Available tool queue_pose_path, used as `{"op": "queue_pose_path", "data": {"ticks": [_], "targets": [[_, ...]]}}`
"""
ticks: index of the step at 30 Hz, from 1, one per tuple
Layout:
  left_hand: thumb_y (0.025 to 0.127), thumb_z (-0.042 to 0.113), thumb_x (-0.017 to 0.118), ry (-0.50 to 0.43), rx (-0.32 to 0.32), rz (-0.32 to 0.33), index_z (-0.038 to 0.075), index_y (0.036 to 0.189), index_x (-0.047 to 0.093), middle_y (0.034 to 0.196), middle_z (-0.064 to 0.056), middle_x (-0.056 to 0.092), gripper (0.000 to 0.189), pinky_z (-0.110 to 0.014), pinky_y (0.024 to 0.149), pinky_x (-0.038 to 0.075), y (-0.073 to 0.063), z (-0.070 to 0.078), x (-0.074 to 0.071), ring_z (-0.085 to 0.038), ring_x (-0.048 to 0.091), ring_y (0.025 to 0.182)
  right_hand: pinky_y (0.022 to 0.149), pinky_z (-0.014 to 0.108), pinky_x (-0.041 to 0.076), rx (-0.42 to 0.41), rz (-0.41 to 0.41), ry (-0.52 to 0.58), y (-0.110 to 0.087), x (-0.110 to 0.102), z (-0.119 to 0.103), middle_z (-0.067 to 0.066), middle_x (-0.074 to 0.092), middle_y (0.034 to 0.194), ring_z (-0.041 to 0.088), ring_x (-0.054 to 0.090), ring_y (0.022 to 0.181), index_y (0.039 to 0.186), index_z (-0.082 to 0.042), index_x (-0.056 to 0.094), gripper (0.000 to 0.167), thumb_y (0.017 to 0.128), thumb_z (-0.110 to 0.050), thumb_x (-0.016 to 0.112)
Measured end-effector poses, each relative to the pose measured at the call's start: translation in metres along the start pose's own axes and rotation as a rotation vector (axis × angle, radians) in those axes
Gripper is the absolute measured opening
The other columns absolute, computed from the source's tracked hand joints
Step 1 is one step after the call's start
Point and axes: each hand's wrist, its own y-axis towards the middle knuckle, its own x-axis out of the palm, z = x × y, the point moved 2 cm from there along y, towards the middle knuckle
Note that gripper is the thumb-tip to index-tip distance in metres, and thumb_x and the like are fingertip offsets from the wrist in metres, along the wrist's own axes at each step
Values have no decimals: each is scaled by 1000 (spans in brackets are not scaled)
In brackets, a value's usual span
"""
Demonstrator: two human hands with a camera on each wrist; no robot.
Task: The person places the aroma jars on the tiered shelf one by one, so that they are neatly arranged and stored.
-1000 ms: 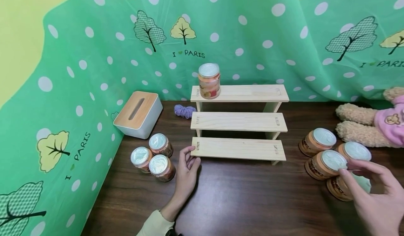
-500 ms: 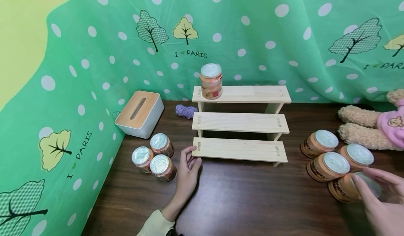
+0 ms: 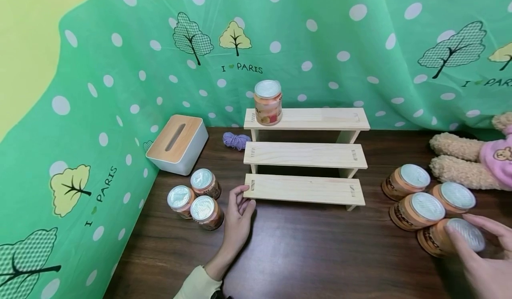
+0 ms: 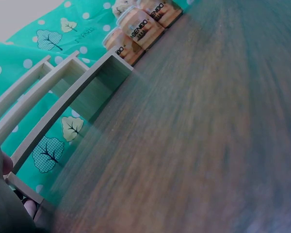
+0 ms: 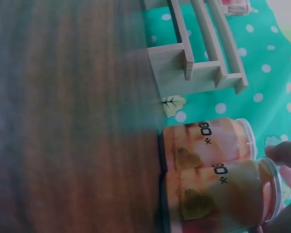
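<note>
A three-step wooden shelf rack (image 3: 304, 189) stands mid-table. My left hand (image 3: 238, 222) grips the left end of its lowest board, thumb by the front edge, index finger at the end. In the left wrist view, fingertips (image 4: 8, 164) show against that board. At the right, my right hand (image 3: 486, 250) spans the lid of the nearest glass jar (image 3: 438, 239), thumb on one side and fingers on the other. That jar stands in a cluster with three more jars (image 3: 416, 211). Its label and orange contents show in the right wrist view, where the hand (image 5: 288, 179) is partly cut off.
One jar (image 3: 268, 103) stands on the top board's left end. Three jars (image 3: 206, 212) stand left of my left hand. Behind them are a tissue box (image 3: 178, 145) and purple yarn (image 3: 236, 141). A plush toy (image 3: 464, 161) lies beyond the right cluster; a green cloth (image 3: 320, 32) hangs behind.
My right hand has shifted right and down from above the jar cluster to around the nearest jar's lid. The left hand stays at the lowest board. The view has shifted slightly.
</note>
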Motion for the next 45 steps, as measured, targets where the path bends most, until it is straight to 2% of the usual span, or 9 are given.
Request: {"op": "queue_pose_path", "data": {"ticks": [2,9,17,24,30,32,36,41,45], "targets": [[107,3,68,-14,-13,0,21,145,59,153,0,66,44,-25,113,53,0,-2,0,-18,63,141,90,4,44,-24,-9,12,-2,0,1,-30,64,122,-10,62,109,132,11,73,47,86,18,81],[108,4,65,17,102,-6,4,146,56,151,-23,65,39,-26,109,55,-3,14,2,-23,64,139,89,2,46,-25,-23,18,-5,1,4,-29,65,122,-9,63,106,131,15,72,50,83,23,80],[107,2,65,9,76,2,5,145,56,150,-20,66,39,-23,108,55,-2,17,3,-16,64,136,91,3,42,-55,-32,9,-7,1,2,-33,62,126,-10,58,115,132,15,71,49,85,18,82],[106,-1,64,8,6,-1,-1,145,55,151,-23,64,40,-25,110,54,-3,39,6,-25,62,140,100,5,39,-56,-36,-34,-4,0,11,-37,61,123,-11,54,122,129,10,75,50,82,14,88],[108,2,65,4,61,0,5,145,56,149,-17,65,38,-23,109,54,-1,20,4,-18,63,139,100,6,40,-87,-44,-23,-3,-1,15,-37,63,120,-12,57,119,126,13,74,47,81,12,90],[108,2,66,2,49,-1,7,145,56,150,-15,66,39,-25,110,54,-1,17,3,-17,63,139,100,6,41,-92,-40,1,-3,-1,16,-36,64,120,-10,58,118,125,16,73,46,82,13,89],[108,1,65,-2,31,-5,3,145,55,150,-19,65,39,-28,112,54,-1,25,5,-24,63,139,97,6,44,-79,-28,38,-2,0,17,-32,66,118,-7,61,115,120,22,71,43,80,18,87],[106,0,64,10,98,-2,0,144,55,147,-24,65,39,-23,107,55,-1,26,5,-21,65,136,98,8,48,-70,2,68,-2,0,17,-26,71,119,-2,66,115,116,24,72,41,78,20,88],[106,-1,64,5,26,-4,-1,145,54,149,-23,64,40,-27,111,54,-1,33,6,-25,63,138,102,10,49,-121,-23,105,-3,-2,13,-21,72,124,5,67,122,116,26,70,40,84,12,90]]}}
